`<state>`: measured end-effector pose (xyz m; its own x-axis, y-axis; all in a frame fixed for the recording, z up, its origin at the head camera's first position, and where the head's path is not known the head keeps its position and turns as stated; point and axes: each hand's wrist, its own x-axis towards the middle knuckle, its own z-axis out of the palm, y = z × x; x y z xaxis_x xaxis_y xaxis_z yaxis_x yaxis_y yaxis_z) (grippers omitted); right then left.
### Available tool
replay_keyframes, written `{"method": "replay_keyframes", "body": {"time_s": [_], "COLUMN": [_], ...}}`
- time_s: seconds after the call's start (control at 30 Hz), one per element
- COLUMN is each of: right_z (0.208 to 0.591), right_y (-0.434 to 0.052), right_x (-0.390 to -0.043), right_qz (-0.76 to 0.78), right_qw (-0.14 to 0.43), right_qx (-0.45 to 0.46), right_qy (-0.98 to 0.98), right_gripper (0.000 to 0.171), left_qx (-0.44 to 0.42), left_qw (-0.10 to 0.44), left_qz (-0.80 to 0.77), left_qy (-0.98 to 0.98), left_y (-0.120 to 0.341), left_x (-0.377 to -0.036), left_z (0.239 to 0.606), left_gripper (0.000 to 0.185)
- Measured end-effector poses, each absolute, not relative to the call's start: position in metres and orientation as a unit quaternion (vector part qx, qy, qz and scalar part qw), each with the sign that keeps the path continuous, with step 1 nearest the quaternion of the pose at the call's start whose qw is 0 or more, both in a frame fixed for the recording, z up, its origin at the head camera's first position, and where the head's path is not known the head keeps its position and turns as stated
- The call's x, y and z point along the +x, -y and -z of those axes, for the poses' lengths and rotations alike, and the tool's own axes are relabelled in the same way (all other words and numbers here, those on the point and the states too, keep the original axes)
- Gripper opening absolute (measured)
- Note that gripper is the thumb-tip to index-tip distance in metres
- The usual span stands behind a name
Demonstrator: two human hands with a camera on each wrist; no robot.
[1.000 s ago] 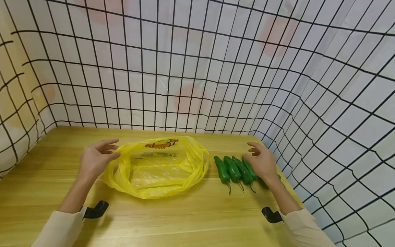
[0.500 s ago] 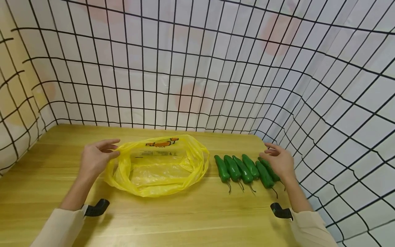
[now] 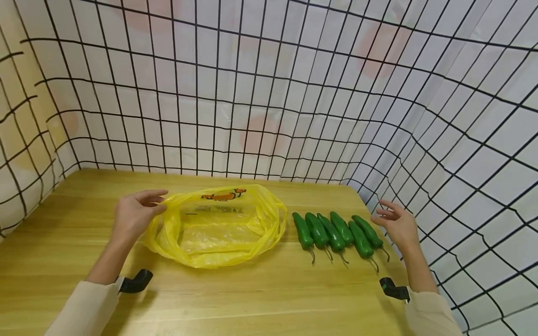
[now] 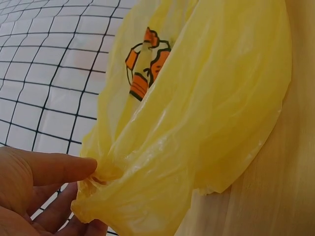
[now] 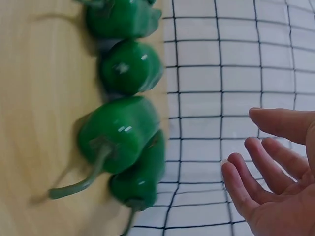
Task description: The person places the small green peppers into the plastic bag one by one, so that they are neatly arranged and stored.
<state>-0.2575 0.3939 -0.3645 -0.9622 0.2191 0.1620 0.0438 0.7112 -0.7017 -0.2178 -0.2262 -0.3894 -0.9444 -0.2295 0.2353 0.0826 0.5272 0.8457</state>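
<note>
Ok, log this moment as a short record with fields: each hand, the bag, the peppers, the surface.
left hand: pinches the rim of the crinkled yellow plastic bag
right hand: open, holds nothing, just right of the peppers
bag: lies on the table, mouth open, orange print on its far side
glossy green peppers: six in a row, stems toward the person
light wooden table: black wire grid behind

Head cam high, looking fwd/down over table point(image 3: 260, 298). Wrist cams v. close: left on bag point(image 4: 206, 123), right on peppers point(image 5: 123, 128); both shared w/ head.
</note>
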Motion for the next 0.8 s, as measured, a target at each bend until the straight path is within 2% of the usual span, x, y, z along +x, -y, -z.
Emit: {"method": "replay_keyframes", "body": {"time_s": [0.2, 0.43, 0.8], "right_z": [0.382, 0.402, 0.418], "right_y": [-0.409, -0.417, -0.423], "right_x": [-0.261, -0.262, -0.262], "right_qz": [-0.370, -0.397, -0.401], "right_qw": [0.108, 0.057, 0.013], "right_qx": [-0.078, -0.083, -0.094], "right_qy": [0.920, 0.912, 0.911], "right_gripper": [0.066, 0.070, 0.074], "left_qx": [0.035, 0.040, 0.054], "left_qw": [0.164, 0.163, 0.142], "left_qz": [0.490, 0.473, 0.486], "left_qy": [0.856, 0.865, 0.861], "left_y": [0.224, 0.226, 0.227], "left_x": [-0.221, -0.220, -0.219], "left_z": [0.390, 0.389, 0.389], "left_gripper": [0.036, 0.034, 0.031]}}
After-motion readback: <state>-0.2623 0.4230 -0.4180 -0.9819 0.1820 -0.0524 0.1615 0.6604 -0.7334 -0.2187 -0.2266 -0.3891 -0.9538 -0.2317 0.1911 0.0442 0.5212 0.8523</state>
